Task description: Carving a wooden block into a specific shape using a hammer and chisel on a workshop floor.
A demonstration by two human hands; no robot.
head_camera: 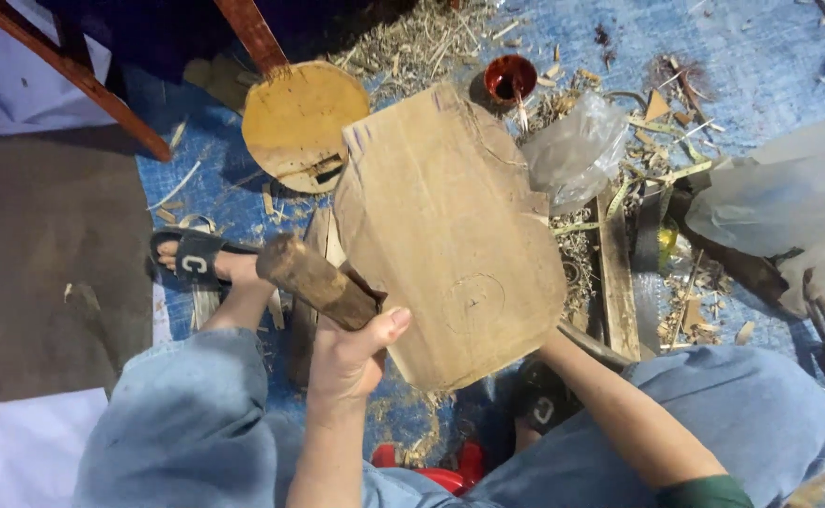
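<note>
Head view: at frame centre the left hand (348, 356) is closed around a wooden handle (316, 280), thumb against a flat wooden board (445, 235) standing tilted; the right hand is hidden behind the board's lower edge, grip undeterminable. Risk, judged: the board could slip toward the sandalled foot (207, 263) at left, since shavings (412, 42) litter the blue tarp (770, 56).

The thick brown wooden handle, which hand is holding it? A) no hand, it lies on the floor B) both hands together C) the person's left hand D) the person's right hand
C: the left hand is wrapped around the thick brown wooden handle, thumb up, while the right arm reaches behind the flat brown cardboard sheet, which hides the right hand.
</note>
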